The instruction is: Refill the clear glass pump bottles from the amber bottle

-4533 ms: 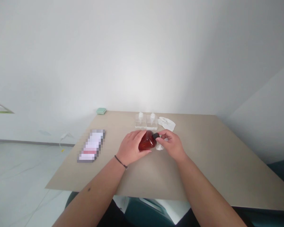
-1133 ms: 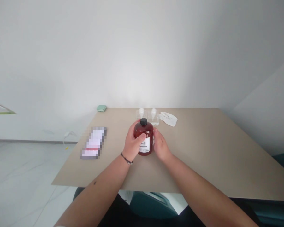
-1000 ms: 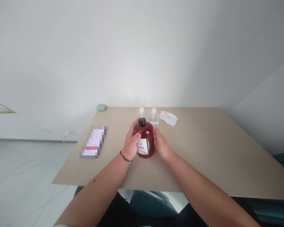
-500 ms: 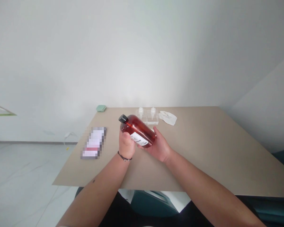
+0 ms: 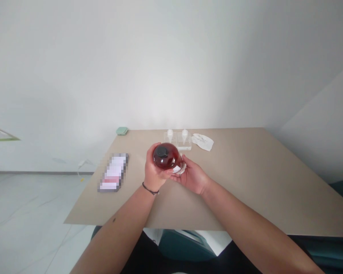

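Observation:
A reddish-brown bottle (image 5: 173,147) with a black cap (image 5: 161,151) is held above the middle of the table, its capped end tilted toward me. My left hand (image 5: 154,169) is closed around the bottle's left side, thumb across the front. At the lower right my right hand (image 5: 194,176) grips near the base with bent fingers. Part of a white label (image 5: 176,169) shows on the bottle between the hands. Something pale and whitish lies by my right fingertips; I cannot tell if it is cloth or label. The bottle's base is hidden.
Behind the bottle stand clear containers (image 5: 184,144) with white-topped droppers. A crumpled white tissue (image 5: 203,142) lies to their right. At the far left corner sits a small green box (image 5: 122,131), and a blurred phone (image 5: 113,172) lies on the table's (image 5: 246,171) left side.
The bottle has turned from lying sideways, label in view, to pointing its cap end toward me. My left hand has rotated with it, and the right hand stays near the base.

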Demonstrator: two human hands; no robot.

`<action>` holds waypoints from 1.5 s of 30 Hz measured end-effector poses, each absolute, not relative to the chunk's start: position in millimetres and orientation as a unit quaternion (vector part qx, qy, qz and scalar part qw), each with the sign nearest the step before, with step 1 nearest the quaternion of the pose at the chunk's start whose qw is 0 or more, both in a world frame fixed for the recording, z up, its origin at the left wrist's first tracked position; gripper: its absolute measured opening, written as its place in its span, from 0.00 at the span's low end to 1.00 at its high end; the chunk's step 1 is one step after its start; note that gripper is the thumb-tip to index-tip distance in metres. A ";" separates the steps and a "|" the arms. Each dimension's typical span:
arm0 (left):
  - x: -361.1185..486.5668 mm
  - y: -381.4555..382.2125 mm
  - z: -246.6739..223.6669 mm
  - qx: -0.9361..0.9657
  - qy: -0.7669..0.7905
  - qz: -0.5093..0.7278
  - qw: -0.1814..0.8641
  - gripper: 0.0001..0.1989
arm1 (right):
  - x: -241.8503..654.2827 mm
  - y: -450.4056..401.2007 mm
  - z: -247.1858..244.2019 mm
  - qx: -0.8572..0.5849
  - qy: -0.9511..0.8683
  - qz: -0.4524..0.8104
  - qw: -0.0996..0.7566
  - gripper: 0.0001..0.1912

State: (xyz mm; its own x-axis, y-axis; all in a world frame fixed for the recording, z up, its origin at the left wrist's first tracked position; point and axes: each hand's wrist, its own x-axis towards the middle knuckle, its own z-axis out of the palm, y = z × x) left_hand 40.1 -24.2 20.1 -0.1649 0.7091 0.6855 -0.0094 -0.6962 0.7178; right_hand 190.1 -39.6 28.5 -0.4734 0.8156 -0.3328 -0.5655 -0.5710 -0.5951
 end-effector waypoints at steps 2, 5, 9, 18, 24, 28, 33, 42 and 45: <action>37.4 -23.5 19.1 0.598 0.311 0.700 0.238 0.47 | 192.1 -39.1 27.9 -0.313 -0.224 0.827 0.409 0.20; 34.6 -21.5 16.3 0.601 0.319 0.695 0.230 0.46 | 194.8 -39.0 26.4 -0.326 -0.248 0.817 0.406 0.18; 34.6 -18.4 12.2 0.601 0.327 0.691 0.234 0.47 | 196.1 -40.6 24.0 -0.342 -0.274 0.781 0.444 0.12; 41.5 -19.7 9.9 0.584 0.313 0.696 0.278 0.42 | 189.7 -43.7 30.2 -0.305 -0.281 0.735 0.537 0.12; 46.2 -20.9 6.6 0.552 0.276 0.707 0.347 0.43 | 186.9 -41.7 36.0 -0.270 -0.212 0.796 0.498 0.18; 48.4 -21.3 7.1 0.542 0.266 0.717 0.349 0.44 | 186.5 -42.5 36.2 -0.258 -0.186 0.828 0.462 0.20; 47.1 -22.2 11.0 0.543 0.294 0.726 0.302 0.45 | 188.6 -43.1 30.8 -0.252 -0.204 0.856 0.404 0.24; 36.9 -21.1 16.2 0.578 0.308 0.719 0.235 0.45 | 193.7 -41.9 28.5 -0.305 -0.270 0.811 0.419 0.17; 35.6 -20.0 14.8 0.581 0.311 0.713 0.240 0.45 | 197.0 -42.0 27.2 -0.319 -0.281 0.784 0.452 0.12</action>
